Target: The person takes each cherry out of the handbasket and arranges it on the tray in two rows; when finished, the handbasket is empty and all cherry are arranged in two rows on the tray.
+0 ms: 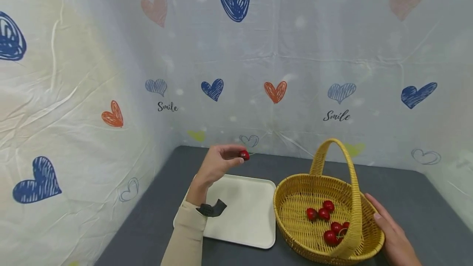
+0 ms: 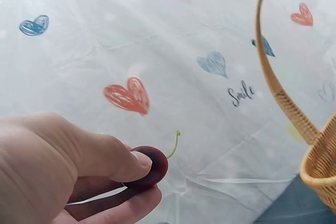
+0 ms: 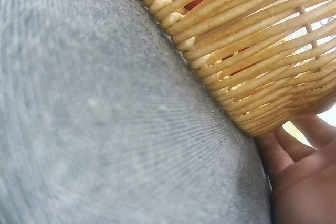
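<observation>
Up over the back of the white tray (image 1: 242, 210), my left hand (image 1: 218, 163) pinches a dark red cherry (image 1: 244, 155) between thumb and fingers. The cherry (image 2: 152, 169) has a thin green stem that points away from the hand in the left wrist view. At the right, my right hand (image 1: 393, 233) rests against the outer side of the yellow wicker basket (image 1: 295, 237), fingers fairly straight along its wall and thumb near the rim. Several red cherries (image 1: 324, 214) lie inside the basket, some partly hidden behind its tall arched handle (image 1: 355, 200).
The tray stands on a dark grey tabletop (image 1: 148, 233), just left of the basket. A white sheet (image 1: 236, 60) printed with hearts hangs behind the table and along its left side. The basket handle arches high over the basket.
</observation>
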Available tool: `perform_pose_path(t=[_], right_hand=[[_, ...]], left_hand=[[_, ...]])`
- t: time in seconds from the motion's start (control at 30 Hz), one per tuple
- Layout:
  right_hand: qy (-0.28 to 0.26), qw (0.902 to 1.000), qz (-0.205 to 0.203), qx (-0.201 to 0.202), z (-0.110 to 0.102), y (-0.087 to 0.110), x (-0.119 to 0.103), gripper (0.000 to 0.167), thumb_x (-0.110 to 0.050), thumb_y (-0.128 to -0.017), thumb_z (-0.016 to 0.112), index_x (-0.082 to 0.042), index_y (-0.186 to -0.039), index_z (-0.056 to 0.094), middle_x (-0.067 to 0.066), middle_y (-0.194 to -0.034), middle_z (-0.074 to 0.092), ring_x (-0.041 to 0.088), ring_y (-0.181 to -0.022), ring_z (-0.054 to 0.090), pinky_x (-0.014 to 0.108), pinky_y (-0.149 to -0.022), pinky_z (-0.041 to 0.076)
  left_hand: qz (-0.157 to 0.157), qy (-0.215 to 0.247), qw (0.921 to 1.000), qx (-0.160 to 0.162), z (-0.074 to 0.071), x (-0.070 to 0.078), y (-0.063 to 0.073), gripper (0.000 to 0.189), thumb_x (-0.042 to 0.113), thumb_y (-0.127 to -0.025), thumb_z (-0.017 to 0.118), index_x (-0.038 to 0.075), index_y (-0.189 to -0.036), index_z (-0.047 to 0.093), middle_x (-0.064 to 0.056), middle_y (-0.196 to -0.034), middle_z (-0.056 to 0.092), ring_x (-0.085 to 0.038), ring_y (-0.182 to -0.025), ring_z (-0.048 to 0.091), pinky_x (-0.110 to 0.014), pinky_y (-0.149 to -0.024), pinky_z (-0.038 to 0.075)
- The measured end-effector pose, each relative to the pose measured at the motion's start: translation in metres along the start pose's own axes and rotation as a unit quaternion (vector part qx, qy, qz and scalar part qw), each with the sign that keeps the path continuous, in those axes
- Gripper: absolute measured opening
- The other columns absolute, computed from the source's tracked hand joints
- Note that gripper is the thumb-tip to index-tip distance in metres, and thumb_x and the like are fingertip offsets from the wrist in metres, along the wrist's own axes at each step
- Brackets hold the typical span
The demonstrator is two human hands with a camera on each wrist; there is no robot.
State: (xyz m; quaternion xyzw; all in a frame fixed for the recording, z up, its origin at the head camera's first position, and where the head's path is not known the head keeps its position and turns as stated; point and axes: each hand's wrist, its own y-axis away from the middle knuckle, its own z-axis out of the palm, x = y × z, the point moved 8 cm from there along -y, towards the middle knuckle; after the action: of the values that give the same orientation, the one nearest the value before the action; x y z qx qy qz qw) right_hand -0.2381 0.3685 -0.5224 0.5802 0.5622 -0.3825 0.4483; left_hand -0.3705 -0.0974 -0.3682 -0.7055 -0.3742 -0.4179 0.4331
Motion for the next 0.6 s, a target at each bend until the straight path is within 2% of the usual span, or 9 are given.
perform_pose_path(t=[0.27,0.47,0.6], right_hand=[[0.008,0.9999,-0.010,0.005,0.000,0.002,0.001,0.066,-0.047,-0.121,0.022,-0.021,-0.179,0.003,0.004,-0.176,0.019,-0.033,-0.117,0.040,0.012,-0.087,0.053],[0.017,0.9996,-0.022,0.009,0.000,0.001,0.000,0.065,-0.046,-0.122,0.022,-0.021,-0.179,0.003,0.009,-0.174,0.021,-0.029,-0.118,0.044,0.016,-0.087,0.056],[0.019,0.9995,-0.024,0.010,-0.002,0.001,0.000,0.064,-0.045,-0.122,0.022,-0.021,-0.179,0.004,0.004,-0.171,0.025,-0.029,-0.118,0.044,0.016,-0.086,0.056]], left_hand=[[-0.023,-0.062,0.9973,-0.030,0.041,-0.027,-0.012,0.031,0.004,-0.098,0.080,0.007,-0.129,0.081,-0.009,-0.119,0.083,-0.024,-0.111,0.080,-0.037,-0.095,0.066],[-0.040,-0.096,0.9937,-0.042,0.068,-0.047,-0.016,0.030,0.003,-0.096,0.082,0.006,-0.126,0.082,-0.007,-0.113,0.084,-0.021,-0.107,0.081,-0.035,-0.090,0.067],[-0.050,-0.124,0.9901,-0.041,0.082,-0.058,-0.017,0.030,0.002,-0.095,0.083,0.005,-0.125,0.082,-0.006,-0.110,0.084,-0.019,-0.105,0.081,-0.036,-0.091,0.066]])
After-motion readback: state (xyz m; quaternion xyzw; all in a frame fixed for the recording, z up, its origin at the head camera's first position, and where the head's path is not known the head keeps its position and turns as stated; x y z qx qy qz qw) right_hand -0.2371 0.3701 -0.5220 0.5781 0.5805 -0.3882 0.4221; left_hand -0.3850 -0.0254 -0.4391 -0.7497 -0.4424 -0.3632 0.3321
